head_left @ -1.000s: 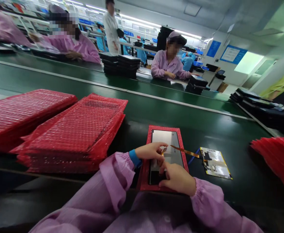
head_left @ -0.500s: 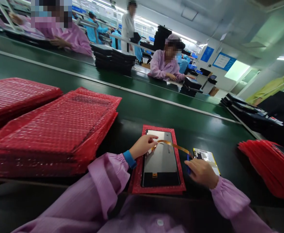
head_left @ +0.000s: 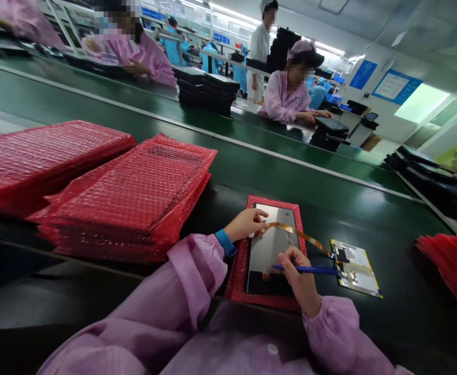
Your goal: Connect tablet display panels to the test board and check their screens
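The left hand [head_left: 248,225] pinched a copper-coloured ribbon cable [head_left: 299,233] over a grey-and-black panel [head_left: 263,255] on red bubble-wrap [head_left: 237,276] — the right hand [head_left: 302,281], clamped on a slim blue stick [head_left: 318,270], hid part — near red bubble-wrap stacks [head_left: 135,192].

The left hand [head_left: 247,225] and right hand [head_left: 302,281] are viewed closely from the head, forward and down, at a tilt.

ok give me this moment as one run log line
left hand: at ribbon cable end | right hand: holds blue tool | panel: on red wrap

Black stack [head_left: 217,96], blue wall sign [head_left: 397,87]
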`<state>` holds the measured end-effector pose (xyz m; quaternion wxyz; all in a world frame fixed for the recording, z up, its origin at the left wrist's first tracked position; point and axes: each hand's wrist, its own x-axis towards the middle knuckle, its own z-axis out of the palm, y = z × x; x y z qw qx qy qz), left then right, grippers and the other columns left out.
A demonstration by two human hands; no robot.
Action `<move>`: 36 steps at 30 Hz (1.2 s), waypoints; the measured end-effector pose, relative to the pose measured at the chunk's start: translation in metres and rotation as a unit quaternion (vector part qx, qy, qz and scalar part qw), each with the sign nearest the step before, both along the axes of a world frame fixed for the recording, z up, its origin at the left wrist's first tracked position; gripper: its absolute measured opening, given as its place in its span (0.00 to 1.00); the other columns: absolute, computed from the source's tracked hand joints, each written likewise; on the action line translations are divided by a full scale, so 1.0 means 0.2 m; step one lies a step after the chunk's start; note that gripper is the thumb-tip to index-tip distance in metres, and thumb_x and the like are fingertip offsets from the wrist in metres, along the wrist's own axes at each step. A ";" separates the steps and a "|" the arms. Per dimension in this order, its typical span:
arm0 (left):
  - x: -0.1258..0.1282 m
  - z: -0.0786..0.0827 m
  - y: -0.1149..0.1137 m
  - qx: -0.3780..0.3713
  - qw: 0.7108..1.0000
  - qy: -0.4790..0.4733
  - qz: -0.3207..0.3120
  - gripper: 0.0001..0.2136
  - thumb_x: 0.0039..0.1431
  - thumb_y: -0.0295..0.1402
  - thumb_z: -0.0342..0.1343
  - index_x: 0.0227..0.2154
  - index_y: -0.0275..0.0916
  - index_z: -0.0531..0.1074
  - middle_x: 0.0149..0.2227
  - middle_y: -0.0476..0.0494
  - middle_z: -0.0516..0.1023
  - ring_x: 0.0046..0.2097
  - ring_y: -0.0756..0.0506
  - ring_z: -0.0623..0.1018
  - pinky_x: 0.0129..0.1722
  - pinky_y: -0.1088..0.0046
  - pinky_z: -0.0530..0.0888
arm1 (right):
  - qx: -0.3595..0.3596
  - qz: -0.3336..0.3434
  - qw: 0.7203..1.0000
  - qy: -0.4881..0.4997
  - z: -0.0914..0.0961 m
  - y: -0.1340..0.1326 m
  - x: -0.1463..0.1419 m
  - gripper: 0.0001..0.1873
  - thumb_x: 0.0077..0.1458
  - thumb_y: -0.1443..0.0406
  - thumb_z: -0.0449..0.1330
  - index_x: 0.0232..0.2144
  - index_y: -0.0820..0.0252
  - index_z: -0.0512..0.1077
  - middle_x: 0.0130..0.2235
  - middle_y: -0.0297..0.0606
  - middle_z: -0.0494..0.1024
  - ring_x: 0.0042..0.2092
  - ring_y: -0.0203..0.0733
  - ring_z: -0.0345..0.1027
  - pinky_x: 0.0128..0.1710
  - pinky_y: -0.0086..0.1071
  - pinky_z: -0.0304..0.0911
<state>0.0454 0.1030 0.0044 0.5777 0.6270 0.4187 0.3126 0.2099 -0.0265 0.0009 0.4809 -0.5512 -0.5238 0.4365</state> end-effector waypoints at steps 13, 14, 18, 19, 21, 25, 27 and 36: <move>0.00 -0.02 0.01 0.003 1.000 -0.002 -0.004 0.15 0.48 0.27 0.60 0.41 0.30 0.72 0.20 0.51 0.76 0.20 0.51 0.74 0.21 0.80 0.66 | 0.011 0.056 0.982 -0.180 0.01 -0.04 -0.03 0.21 0.59 0.52 0.53 0.19 0.54 0.59 0.15 0.26 0.66 0.19 0.35 0.60 0.23 0.30 0.53; 0.00 -0.02 0.01 0.003 1.000 -0.002 -0.004 0.15 0.48 0.27 0.60 0.41 0.30 0.72 0.20 0.51 0.77 0.20 0.51 0.74 0.21 0.79 0.66 | 0.017 0.054 0.981 -0.185 0.01 -0.04 -0.03 0.21 0.59 0.52 0.53 0.19 0.53 0.58 0.14 0.26 0.65 0.19 0.35 0.60 0.23 0.30 0.53; 0.00 -0.02 0.01 -0.001 1.000 -0.005 -0.003 0.16 0.48 0.28 0.62 0.41 0.31 0.72 0.20 0.51 0.76 0.20 0.51 0.74 0.22 0.79 0.66 | 0.030 0.043 0.982 -0.181 0.00 -0.04 -0.03 0.21 0.60 0.52 0.53 0.18 0.53 0.58 0.15 0.26 0.64 0.19 0.35 0.59 0.23 0.30 0.53; 0.00 -0.02 0.01 -0.002 1.000 -0.005 -0.002 0.16 0.48 0.28 0.62 0.41 0.31 0.72 0.20 0.51 0.76 0.20 0.51 0.74 0.22 0.79 0.66 | 0.033 0.042 0.983 -0.174 -0.01 -0.04 -0.03 0.21 0.60 0.52 0.53 0.18 0.54 0.58 0.15 0.26 0.65 0.19 0.35 0.59 0.23 0.30 0.54; 0.00 -0.03 0.01 -0.005 1.000 -0.005 -0.001 0.16 0.47 0.28 0.62 0.41 0.31 0.72 0.19 0.51 0.76 0.20 0.51 0.74 0.22 0.79 0.67 | 0.042 0.034 0.986 -0.156 -0.02 -0.04 -0.03 0.22 0.60 0.52 0.54 0.18 0.54 0.58 0.14 0.25 0.63 0.18 0.34 0.58 0.22 0.29 0.54; 0.01 -0.02 0.01 -0.012 1.000 -0.008 -0.002 0.15 0.47 0.28 0.62 0.40 0.31 0.72 0.20 0.50 0.77 0.20 0.51 0.75 0.22 0.79 0.67 | 0.063 -0.029 0.988 -0.137 -0.02 -0.06 0.03 0.23 0.59 0.50 0.53 0.18 0.53 0.56 0.13 0.23 0.58 0.15 0.33 0.54 0.17 0.28 0.52; 0.00 -0.02 0.01 -0.014 1.000 -0.013 -0.002 0.15 0.47 0.28 0.62 0.40 0.31 0.72 0.20 0.50 0.77 0.20 0.51 0.75 0.20 0.79 0.67 | 0.108 -0.047 0.978 -0.172 0.00 -0.08 0.11 0.18 0.59 0.52 0.55 0.23 0.55 0.64 0.17 0.27 0.66 0.19 0.35 0.61 0.19 0.29 0.57; 0.00 0.13 -0.04 -0.009 0.997 -0.077 -0.022 0.19 0.48 0.36 0.62 0.43 0.33 0.72 0.23 0.51 0.75 0.22 0.52 0.74 0.19 0.81 0.64 | 0.224 0.080 0.798 -0.554 -0.07 -0.07 0.55 0.27 0.59 0.75 0.45 0.58 0.56 0.64 0.51 0.45 0.75 0.54 0.48 0.68 0.52 0.46 0.68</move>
